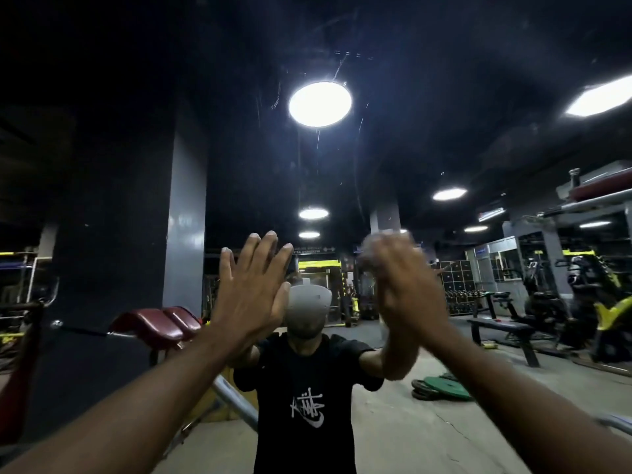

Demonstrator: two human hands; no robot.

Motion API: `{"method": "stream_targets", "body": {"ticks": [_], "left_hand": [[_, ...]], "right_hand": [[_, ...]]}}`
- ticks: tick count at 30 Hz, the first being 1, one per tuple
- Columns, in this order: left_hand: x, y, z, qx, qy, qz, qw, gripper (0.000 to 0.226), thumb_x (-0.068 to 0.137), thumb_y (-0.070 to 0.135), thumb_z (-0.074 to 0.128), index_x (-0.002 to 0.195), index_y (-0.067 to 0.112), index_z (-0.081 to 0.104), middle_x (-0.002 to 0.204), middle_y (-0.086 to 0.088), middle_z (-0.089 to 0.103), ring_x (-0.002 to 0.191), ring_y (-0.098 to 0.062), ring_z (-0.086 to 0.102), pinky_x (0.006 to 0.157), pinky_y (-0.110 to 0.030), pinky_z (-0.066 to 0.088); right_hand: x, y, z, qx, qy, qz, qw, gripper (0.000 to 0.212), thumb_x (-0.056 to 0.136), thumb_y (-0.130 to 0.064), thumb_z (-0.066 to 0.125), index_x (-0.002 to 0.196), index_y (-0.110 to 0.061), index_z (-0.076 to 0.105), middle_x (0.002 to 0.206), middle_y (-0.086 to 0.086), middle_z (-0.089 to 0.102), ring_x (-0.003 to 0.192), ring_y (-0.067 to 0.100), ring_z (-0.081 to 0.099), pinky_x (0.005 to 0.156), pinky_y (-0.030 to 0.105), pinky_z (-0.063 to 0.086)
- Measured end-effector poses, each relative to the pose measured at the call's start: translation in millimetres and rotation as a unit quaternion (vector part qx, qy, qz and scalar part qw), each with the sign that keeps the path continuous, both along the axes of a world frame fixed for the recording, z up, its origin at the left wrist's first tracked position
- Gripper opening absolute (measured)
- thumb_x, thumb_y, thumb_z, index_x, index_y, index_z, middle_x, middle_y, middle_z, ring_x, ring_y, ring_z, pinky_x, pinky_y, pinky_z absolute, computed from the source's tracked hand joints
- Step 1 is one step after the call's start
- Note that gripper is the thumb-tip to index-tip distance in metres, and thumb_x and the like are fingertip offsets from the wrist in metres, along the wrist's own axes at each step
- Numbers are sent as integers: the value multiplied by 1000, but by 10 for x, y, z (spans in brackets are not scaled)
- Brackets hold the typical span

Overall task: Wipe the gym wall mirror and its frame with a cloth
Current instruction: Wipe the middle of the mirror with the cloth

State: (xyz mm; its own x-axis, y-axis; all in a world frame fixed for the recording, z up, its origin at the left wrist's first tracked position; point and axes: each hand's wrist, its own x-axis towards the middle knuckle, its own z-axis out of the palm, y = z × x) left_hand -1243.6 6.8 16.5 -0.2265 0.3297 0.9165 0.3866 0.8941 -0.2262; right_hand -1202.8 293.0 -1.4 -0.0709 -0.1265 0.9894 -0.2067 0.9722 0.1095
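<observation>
The wall mirror fills the view and reflects the gym and a person in a black T-shirt. My left hand is raised with its fingers straight and spread, its palm flat on the glass. My right hand is beside it at the same height and blurred by motion. It presses a small grey cloth against the glass; the cloth shows around the fingertips. The fingers look extended over the cloth. No part of the mirror's frame can be made out.
The reflection shows a dark red padded bench at the left and a dark pillar. On the floor lie green weight plates. A flat bench and weight machines stand at the right, under bright ceiling lights.
</observation>
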Motion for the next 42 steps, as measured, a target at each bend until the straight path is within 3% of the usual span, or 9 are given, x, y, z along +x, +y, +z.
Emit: {"method": "stream_targets", "body": {"ticks": [4,12,17,25,31,34,38,40,42], "left_hand": [[45,306,22,-79,28,-32,996,67,94,45,35,157,30,24,168,-3,22,155,-25,14,117,-72,17],[18,842,81,-26,14,-39,999,63,93,44,37,153,28,27,165,-2,19,155,-27,11,115,-77,2],[48,1080,286,-6,40,-62,997,65,94,52,29,155,30,26,165,-3,16,154,-28,10,116,-75,3],[170,1489,661,38,37,-49,997,60,96,42,42,152,33,23,162,0,14,152,-25,8,117,-73,3],[255,1557,1049,60,62,-45,995,59,100,49,38,155,33,23,166,0,15,155,-24,7,120,-71,5],[219,1662,1188,56,40,-34,997,61,102,50,36,158,33,16,169,2,4,157,-23,-2,118,-73,1],[138,1679,1170,68,57,-33,996,61,101,52,35,157,35,16,169,4,4,157,-22,-3,118,-72,0],[128,1667,1190,67,58,-35,995,63,98,54,31,157,35,16,169,4,5,157,-22,-3,118,-72,0],[130,1671,1194,67,55,-32,996,66,96,55,28,157,35,17,169,3,5,157,-22,-3,118,-72,-1]], "right_hand": [[19,140,155,-358,43,17,933,53,104,-22,45,155,-23,33,164,6,31,153,32,24,123,56,26],[79,356,180,11,-23,-14,1000,59,99,-22,50,153,-36,33,163,-2,33,153,23,22,119,54,28],[115,857,673,-406,131,17,904,32,97,-16,52,125,-32,50,134,-3,52,129,24,49,105,51,46],[181,867,731,77,17,19,997,47,105,-32,39,152,-32,40,160,-5,38,150,17,28,120,41,24],[101,1245,1422,-375,122,15,919,41,98,-24,47,139,-19,47,147,8,47,135,30,44,110,48,39],[16,622,1396,-245,112,-11,963,44,98,-30,46,142,-23,45,138,4,48,122,22,51,94,35,46],[95,893,1466,114,41,-15,993,52,109,-34,36,159,-22,31,167,0,26,155,21,20,125,40,23],[138,1370,1722,94,94,-58,990,40,103,-22,44,142,-21,48,153,6,43,142,29,38,115,46,35],[167,1713,2027,-137,137,-62,979,33,97,-21,45,129,-20,52,145,8,46,137,31,39,110,46,38]]}}
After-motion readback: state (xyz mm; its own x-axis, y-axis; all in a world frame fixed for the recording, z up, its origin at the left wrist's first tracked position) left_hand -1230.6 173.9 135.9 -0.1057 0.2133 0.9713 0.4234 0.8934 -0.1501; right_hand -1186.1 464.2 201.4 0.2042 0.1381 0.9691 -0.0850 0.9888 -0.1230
